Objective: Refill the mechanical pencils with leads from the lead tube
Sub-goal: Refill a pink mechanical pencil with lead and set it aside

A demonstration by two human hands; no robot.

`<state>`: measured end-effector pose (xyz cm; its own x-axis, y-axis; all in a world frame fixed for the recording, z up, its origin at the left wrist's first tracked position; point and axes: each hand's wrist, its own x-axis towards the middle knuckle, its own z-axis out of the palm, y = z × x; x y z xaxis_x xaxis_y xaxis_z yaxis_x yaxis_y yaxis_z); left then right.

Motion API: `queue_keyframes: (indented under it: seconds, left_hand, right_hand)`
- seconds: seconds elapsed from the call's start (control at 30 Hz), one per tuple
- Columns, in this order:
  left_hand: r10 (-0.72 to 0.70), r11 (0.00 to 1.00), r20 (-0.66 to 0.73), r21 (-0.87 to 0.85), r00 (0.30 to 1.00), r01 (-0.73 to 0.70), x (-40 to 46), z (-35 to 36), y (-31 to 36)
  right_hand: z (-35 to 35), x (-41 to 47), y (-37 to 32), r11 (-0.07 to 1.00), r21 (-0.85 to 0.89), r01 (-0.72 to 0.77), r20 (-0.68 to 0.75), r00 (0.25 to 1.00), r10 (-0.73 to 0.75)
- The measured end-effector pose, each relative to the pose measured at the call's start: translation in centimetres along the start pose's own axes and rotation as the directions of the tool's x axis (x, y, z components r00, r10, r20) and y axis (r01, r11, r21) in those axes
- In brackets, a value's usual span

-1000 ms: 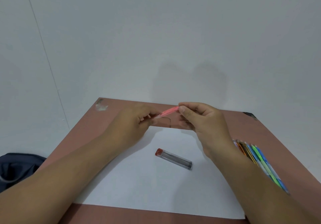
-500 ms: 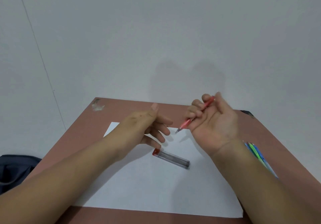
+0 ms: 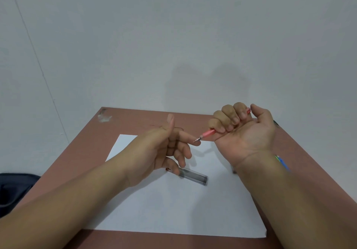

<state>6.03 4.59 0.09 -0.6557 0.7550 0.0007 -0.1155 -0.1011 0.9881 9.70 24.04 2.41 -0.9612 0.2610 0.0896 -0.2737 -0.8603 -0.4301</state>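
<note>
Since half a second ago the left hand (image 3: 170,152) has drifted rightward, so its index fingertip now meets the metal tip of the slim pink plastic mechanical pencil (image 3: 207,133), and its lower fingers now cover the red cap end of the clear plastic lead tube (image 3: 194,175).

Nearest, the white paper sheet (image 3: 173,210) covers the reddish-brown counter (image 3: 135,121). On it lies the lead tube, just below the left hand, whose grip is loose: thumb up, fingers relaxed, holding nothing. Farther off, the right hand (image 3: 245,131) is raised palm-up, its grip closed around the pink pencil, tip aimed leftward. Other coloured pencils (image 3: 283,162) peek out behind the right forearm.

Any protruding lead could snap if the fingertip presses sideways. The tube could roll if nudged.
</note>
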Motion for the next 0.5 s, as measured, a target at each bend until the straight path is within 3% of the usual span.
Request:
queue_keyframes:
  seconds: [0.5]
  left_hand:
    - [0.028, 0.999, -0.008, 0.030, 1.000, -0.027, -0.04, -0.05, -0.12]
  right_hand:
    - [0.05, -0.08, -0.17, 1.000, -0.014, 0.019, 0.028, 0.999, -0.019]
